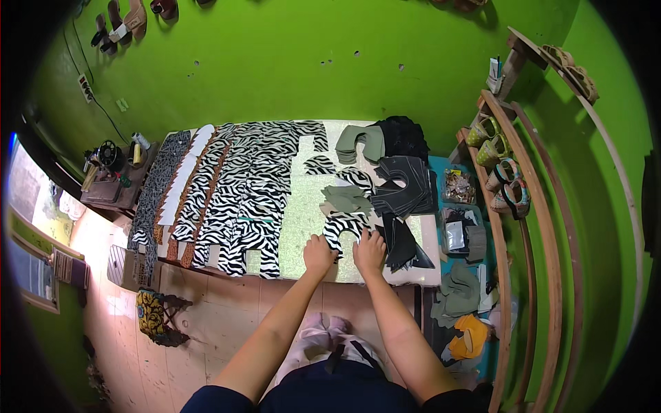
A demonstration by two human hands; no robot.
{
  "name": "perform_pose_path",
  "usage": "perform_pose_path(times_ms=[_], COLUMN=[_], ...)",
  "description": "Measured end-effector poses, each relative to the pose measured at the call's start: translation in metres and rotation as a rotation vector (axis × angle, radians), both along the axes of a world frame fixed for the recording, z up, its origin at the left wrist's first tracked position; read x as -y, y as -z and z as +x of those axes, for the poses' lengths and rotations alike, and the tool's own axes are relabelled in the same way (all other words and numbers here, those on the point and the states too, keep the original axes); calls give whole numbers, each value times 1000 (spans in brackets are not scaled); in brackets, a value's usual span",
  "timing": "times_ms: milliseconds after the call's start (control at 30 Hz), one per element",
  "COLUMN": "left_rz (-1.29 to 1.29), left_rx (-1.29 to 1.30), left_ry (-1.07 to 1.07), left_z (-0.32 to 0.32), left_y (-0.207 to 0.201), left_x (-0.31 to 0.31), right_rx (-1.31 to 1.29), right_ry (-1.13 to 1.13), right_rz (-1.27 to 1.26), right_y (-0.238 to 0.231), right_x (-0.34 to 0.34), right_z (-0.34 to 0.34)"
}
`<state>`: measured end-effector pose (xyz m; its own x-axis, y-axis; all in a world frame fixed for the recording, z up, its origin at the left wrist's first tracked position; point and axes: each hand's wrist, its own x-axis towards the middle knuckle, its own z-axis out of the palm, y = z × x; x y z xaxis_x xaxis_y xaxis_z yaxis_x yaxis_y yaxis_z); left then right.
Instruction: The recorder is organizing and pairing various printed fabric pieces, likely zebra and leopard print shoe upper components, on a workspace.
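Between my left grip (320,255) and my right grip (370,252) lies a zebra-striped piece (344,225) on the desk (297,220), fingers at its two near ends; whether either grip pinches it or merely presses, I cannot tell. Uneven pulling could skew it. Just beyond my grips, loose grey-green pieces (346,199) might slide if nudged; drifting right, my right grip could disturb the black pieces (399,241) beside it.

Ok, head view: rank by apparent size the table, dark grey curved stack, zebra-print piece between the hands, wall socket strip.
1. Table
2. Dark grey curved stack
3. Zebra-print piece, partly covered
4. Wall socket strip
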<state>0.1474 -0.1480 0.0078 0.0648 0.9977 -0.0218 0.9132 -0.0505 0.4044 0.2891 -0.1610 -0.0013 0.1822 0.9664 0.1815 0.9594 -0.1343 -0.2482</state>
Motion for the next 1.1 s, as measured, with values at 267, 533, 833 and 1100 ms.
perform_pose_path(times_ms=[267,533,833,1100], left_rz=[-7,10,65,-64], left_rx=[142,323,629,684], left_ry=[-52,-58,-101,20], left_z=[-3,-19,-76,-158], left_y=[6,-11,-24,-23], left_x=[7,6,-8,-41], right_rx=[-207,-121,-176,-416], right_ry=[102,71,-29,-184], right_rz=[92,399,299,98], right_y=[-9,-15,-8,-17], right_x=[10,9,-8,-45], right_z=[1,-7,-48,-101])
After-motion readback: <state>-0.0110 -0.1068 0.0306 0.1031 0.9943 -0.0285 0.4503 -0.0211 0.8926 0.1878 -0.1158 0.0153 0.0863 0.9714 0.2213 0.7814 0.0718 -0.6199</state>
